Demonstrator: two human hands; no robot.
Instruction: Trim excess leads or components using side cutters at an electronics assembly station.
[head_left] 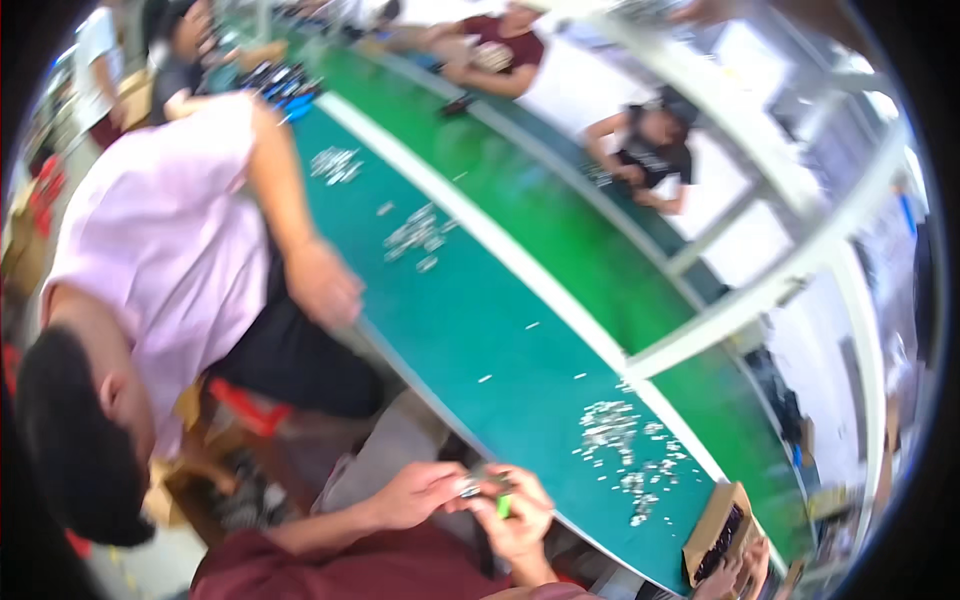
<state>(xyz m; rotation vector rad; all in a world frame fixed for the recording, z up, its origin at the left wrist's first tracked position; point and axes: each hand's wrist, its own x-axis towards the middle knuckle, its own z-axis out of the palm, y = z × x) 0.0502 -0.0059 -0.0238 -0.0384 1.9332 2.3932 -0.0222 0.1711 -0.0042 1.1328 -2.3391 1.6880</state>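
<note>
My left hand [418, 492] is closed, its fingertips pinching a small silvery piece [468, 488] close against my right hand. My right hand [518, 515] is wrapped round a small object with a bright green part [503, 506]; blur hides its exact kind. Both hands meet just off the near edge of the green table [450, 330]. Many small whitish-silver pieces [610, 425] lie scattered on the table to the right of my hands.
A cardboard box [715, 535] with dark pieces stands at the right, a co-worker's hands [740, 575] at it. Another person in pink [170, 220] bends down at left. More small pieces [415, 238] lie farther along. A white frame post [700, 335] rises beyond the table.
</note>
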